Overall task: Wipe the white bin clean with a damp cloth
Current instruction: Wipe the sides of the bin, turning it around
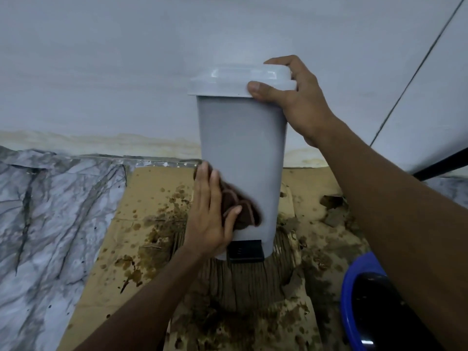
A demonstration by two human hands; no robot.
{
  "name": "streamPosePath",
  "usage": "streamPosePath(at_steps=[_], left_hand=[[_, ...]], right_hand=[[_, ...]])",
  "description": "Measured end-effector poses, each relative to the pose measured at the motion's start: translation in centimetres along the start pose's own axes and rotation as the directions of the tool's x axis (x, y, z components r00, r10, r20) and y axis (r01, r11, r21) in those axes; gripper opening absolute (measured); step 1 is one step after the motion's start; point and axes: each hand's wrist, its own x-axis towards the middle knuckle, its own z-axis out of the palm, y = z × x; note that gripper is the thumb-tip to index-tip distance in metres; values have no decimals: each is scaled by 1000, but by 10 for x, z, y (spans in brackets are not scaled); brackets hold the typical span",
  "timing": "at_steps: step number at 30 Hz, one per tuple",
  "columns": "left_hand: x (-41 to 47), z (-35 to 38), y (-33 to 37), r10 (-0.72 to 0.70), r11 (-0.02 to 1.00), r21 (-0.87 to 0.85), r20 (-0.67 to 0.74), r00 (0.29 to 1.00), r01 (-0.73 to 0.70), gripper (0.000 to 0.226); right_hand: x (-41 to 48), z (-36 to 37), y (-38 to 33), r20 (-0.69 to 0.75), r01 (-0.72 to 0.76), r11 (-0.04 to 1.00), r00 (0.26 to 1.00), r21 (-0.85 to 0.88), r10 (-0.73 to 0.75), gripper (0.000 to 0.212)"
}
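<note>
The white pedal bin (243,153) stands upright on wet cardboard, its lid (240,81) closed and a black pedal (245,250) at its foot. My right hand (293,97) grips the lid's right edge, thumb on the front rim and fingers over the top. A dark brown cloth (243,210) lies bunched against the bin's lower left front. My left hand (211,211) presses the cloth to the bin with fingers mostly straight, thumb curled over the cloth.
Stained, soggy cardboard (157,224) covers the floor under the bin. A marbled grey sheet (50,224) lies to the left. A blue bucket (354,300) with dark contents sits at the lower right. A pale wall (126,72) rises right behind the bin.
</note>
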Motion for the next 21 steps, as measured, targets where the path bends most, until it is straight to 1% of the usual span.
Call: streamPosePath(at_steps=[2,3,4,6,7,8,9,10,11,12,13,14,16,17,18,19,20,21], left_hand=[[34,-6,17,115,966,230,11,993,-115,69],[48,-7,25,178,923,337,57,982,-186,66],[57,-7,33,226,877,406,125,966,-258,64],[65,0,50,292,809,431,295,910,-399,64],[63,7,57,322,758,419,425,846,-499,63],[60,14,65,342,675,390,587,734,-626,62],[56,21,73,323,573,341,742,588,-745,59],[53,26,82,266,486,275,858,440,-830,52],[52,28,90,208,449,200,925,319,-871,44],[52,31,96,178,447,130,957,230,-885,37],[53,34,101,172,452,75,971,169,-889,33],[53,38,105,168,464,50,975,143,-885,31],[54,47,108,163,470,47,977,139,-881,28],[54,51,107,149,448,58,979,139,-892,28],[55,52,105,138,405,72,981,138,-911,31],[56,51,101,138,346,96,979,152,-933,38],[57,47,96,159,278,143,968,192,-950,49],[60,40,88,209,240,202,944,254,-950,62]], right_hand=[[-1,0,0,-3,-10,1000,1000,11,10,56],[-1,0,-1,-3,-14,1000,1000,10,14,55],[-2,0,-1,-3,-15,1000,1000,5,15,55],[-2,0,-3,-4,-20,1000,1000,-2,20,55],[-3,0,-4,-5,-25,1000,1000,-4,25,55],[-3,0,-4,-3,-32,999,999,-7,32,56],[-4,0,-4,2,-35,999,999,-10,35,57],[-4,0,-4,9,-35,999,999,-15,35,57],[-5,0,-4,15,-34,999,999,-16,35,58],[-6,0,-3,19,-33,999,999,-14,33,58],[-6,0,-3,20,-30,1000,999,-10,30,58],[-7,0,-2,17,-29,1000,999,-7,29,58],[-7,-1,-2,10,-34,999,999,0,34,58],[-7,-2,-2,13,-35,999,999,5,35,58],[-7,-3,-2,15,-36,999,999,9,36,58],[-7,-4,-1,15,-37,999,999,11,37,58],[-7,-4,0,17,-36,999,999,10,36,58],[-7,-4,-1,17,-35,999,999,11,34,59]])
